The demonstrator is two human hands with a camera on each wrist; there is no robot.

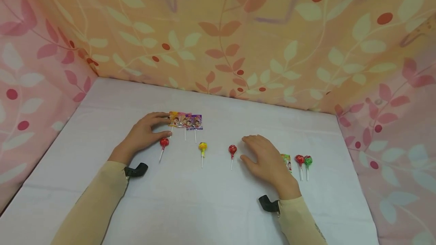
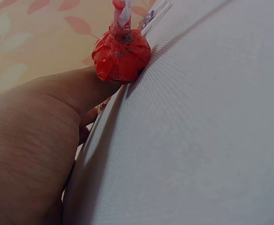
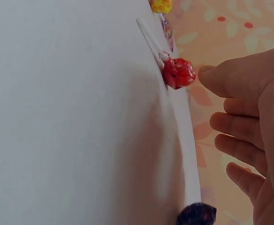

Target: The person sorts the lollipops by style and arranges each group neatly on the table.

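Red foil covers the lollipop (image 2: pixel 122 55) that lies against the thumb of the left hand (image 1: pixel 143 133); in the left wrist view the thumb touches the candy head, but no finger is curled round it. The other left fingers reach further out to the row of flat packets (image 1: pixel 186 120) and rest on the nearest packet's edge. To work here cleanly, it seems best to pinch the white stick just below the head, since the round foil head is likely to roll under a sideways push.

Just off the right hand's (image 1: pixel 265 160) thumb lies a second red lollipop (image 3: pixel 179 73), close but apart. That hand lies flat, fingers relaxed and spread, holding nothing. Between the two hands sits a yellow lollipop (image 1: pixel 202 147). On the far side of the right hand lie a small packet (image 1: pixel 287 162), a red lollipop (image 1: pixel 299 159) and a green lollipop (image 1: pixel 308 160).

All of it rests on a white cloth (image 1: pixel 211 207). Beyond it hang leaf-printed curtains (image 1: pixel 238 33), orange behind, pink at the sides.
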